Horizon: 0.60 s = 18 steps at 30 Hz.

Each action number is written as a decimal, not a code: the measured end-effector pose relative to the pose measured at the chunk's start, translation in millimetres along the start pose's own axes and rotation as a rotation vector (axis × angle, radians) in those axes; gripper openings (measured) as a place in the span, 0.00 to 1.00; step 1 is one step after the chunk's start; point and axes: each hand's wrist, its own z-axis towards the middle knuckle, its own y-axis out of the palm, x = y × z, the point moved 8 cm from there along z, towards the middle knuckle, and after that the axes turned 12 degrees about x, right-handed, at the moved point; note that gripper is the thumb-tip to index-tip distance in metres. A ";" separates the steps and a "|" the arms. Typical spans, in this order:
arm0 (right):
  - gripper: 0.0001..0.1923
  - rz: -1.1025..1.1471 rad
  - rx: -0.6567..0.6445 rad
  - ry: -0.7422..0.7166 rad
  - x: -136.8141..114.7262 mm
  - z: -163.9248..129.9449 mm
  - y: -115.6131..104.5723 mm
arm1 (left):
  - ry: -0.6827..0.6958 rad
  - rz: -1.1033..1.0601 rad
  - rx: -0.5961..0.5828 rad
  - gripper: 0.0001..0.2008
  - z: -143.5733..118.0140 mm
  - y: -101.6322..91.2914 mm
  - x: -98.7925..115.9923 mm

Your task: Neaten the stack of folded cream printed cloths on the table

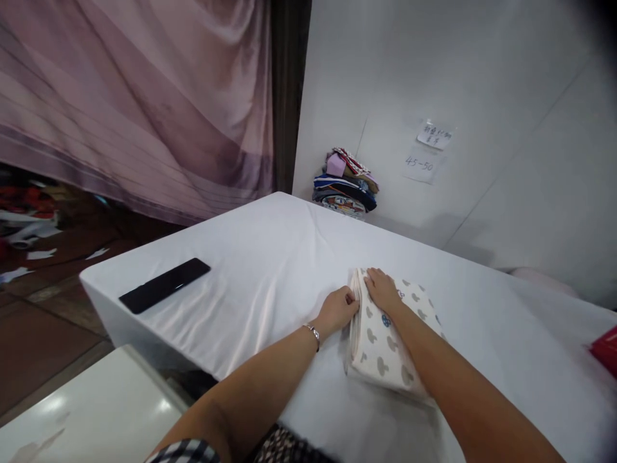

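Note:
A folded white cloth (380, 350) with grey mouse-head shapes and small blue marks lies on the white-covered table in front of me. Its layers stack up along the left side. My left hand (339, 310), with a bracelet at the wrist, has its fingers curled at that layered edge and pinches it. On top of the cloth, near its far left corner, my right hand (382, 289) rests flat with the fingers stretched out. My right forearm covers part of the cloth's right half.
A black flat slab (165, 285) lies at the table's left. Folded clothes (344, 183) are piled by the wall beyond the far edge. Paper notes (420, 164) hang on the wall. A red object (605, 350) sits far right, a pale glossy surface (91, 408) lower left.

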 end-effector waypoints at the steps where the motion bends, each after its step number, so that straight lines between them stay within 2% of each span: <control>1: 0.21 -0.010 -0.005 0.005 1.6 0.0 2.6 | 0.003 0.012 0.000 0.03 -0.4 -0.3 1.0; 6: 0.21 -0.039 -0.025 0.005 4.0 0.3 9.2 | -0.006 0.106 -0.012 0.04 -3.9 0.3 5.0; 11: 0.23 -0.044 -0.002 0.020 5.0 -0.6 5.4 | -0.024 0.177 -0.050 0.08 -7.2 1.3 6.3; 15: 0.25 0.055 0.058 0.002 4.1 -17.7 -4.4 | -0.037 0.157 -0.056 0.08 -7.3 1.1 5.5; 18: 0.26 0.110 0.044 0.016 1.8 -37.7 -6.3 | -0.047 0.139 -0.075 0.08 -6.5 3.0 4.2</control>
